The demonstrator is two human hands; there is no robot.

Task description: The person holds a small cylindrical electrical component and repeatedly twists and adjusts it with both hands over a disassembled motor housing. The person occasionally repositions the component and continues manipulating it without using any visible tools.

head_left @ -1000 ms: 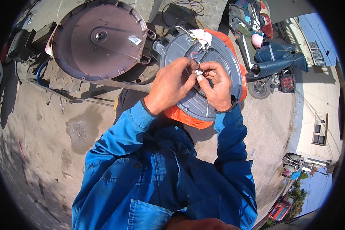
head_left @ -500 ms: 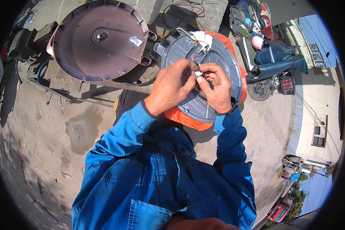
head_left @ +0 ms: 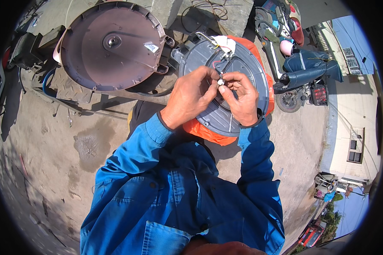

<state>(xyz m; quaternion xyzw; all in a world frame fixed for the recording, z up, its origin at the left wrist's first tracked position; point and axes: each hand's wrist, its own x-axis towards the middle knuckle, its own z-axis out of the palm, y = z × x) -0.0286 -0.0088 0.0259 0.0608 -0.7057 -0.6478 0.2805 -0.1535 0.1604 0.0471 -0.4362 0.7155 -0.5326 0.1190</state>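
Both hands meet over a round grey plastic housing (head_left: 212,119). My left hand (head_left: 193,91) and my right hand (head_left: 241,94) pinch a small white piece (head_left: 221,81) between thumbs and forefingers; it looks like a wire connector, but it is too small to be sure. A thin red wire (head_left: 217,63) runs down toward the fingertips from a white patch (head_left: 226,45) at the housing's far edge. Orange plastic sheeting (head_left: 208,134) shows beneath the housing. The palms and fingers cover the housing's middle.
A big round brownish plastic shell (head_left: 87,55) with a metal hub (head_left: 112,41) lies at the far left on a metal stand (head_left: 74,87). Motorbikes stand at the right, one with a dark blue cover (head_left: 304,61). A wet patch (head_left: 87,146) marks the concrete at left.
The white piece shows slightly lower between the fingertips, and the right fingers have shifted a little. The left hand and the housing have hardly moved.
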